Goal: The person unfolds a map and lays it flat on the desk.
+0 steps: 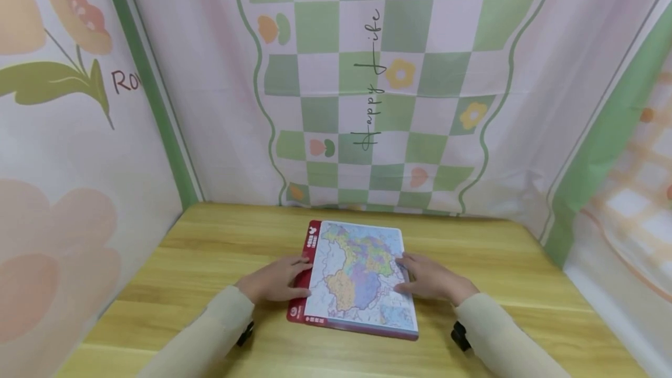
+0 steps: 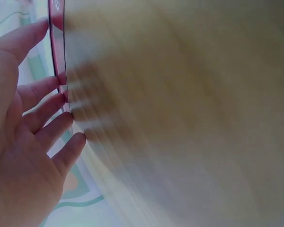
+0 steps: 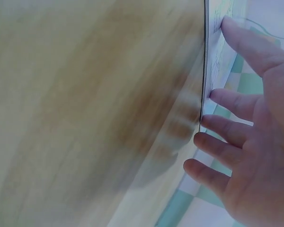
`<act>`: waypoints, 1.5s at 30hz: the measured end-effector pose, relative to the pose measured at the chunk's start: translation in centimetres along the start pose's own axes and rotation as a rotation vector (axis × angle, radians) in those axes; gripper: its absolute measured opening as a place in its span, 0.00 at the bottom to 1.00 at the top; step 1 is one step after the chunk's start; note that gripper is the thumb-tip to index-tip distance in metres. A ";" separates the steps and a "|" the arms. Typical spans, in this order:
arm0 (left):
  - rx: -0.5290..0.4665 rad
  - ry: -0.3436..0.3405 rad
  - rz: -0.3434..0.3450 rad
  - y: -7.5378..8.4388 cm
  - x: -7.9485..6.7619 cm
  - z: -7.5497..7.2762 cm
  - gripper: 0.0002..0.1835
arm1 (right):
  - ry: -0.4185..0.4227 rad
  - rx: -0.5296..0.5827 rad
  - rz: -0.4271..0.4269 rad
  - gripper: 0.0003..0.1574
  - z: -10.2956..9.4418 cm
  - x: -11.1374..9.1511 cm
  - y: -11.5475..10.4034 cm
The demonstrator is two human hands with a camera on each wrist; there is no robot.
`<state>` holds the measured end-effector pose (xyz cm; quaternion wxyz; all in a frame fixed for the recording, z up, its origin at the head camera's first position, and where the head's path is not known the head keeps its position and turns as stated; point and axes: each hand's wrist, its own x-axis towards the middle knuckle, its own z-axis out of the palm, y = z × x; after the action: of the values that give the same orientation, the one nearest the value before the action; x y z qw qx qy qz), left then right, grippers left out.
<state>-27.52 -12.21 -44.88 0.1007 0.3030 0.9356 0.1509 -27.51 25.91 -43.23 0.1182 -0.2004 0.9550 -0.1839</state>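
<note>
A flat rectangular map board (image 1: 362, 276) lies on the wooden table, printed with coloured regions and with a red strip (image 1: 299, 284) along its left side. On that strip rest the fingertips of my left hand (image 1: 275, 280), its fingers spread and fairly straight. Across from it, my right hand (image 1: 433, 280) touches the board's right edge with thumb and fingertips. The left wrist view shows the left fingers (image 2: 45, 90) against the board's thin edge, which is seen side-on. In the right wrist view the right fingers (image 3: 227, 123) are likewise spread along the edge.
The wood-grain table (image 1: 210, 249) extends around the board on all sides. Behind it hangs a green and white checked curtain (image 1: 388, 104) with lettering. Printed fabric (image 1: 79, 162) closes off the left side, and more fabric (image 1: 619, 191) hangs at the right.
</note>
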 end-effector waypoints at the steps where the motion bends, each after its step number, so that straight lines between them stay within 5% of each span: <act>1: 0.002 0.002 0.002 0.1 -0.1 0.0 0.38 | -0.002 0.011 -0.002 0.48 0.0 0.0 0.0; 15: -0.057 -0.004 -0.022 -0.2 -0.2 0.3 0.38 | -0.014 0.071 -0.002 0.48 -0.2 0.6 0.3; 24: -0.322 0.059 -0.007 -1.0 -0.2 -0.2 0.33 | 0.034 0.113 -0.053 0.43 -0.3 0.2 0.4; 37: -0.792 0.028 -0.210 -1.8 -0.4 -1.0 0.26 | 0.062 0.323 -0.001 0.36 -0.5 -1.0 1.7; 45: -0.951 0.035 -0.283 -2.3 -0.5 -0.9 0.28 | 0.051 0.419 0.010 0.36 -0.3 -1.2 2.2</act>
<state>-28.62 -14.45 -44.73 0.2313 0.0911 0.7965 0.5511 -27.23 28.37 -43.64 0.1339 -0.1622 0.8996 -0.3828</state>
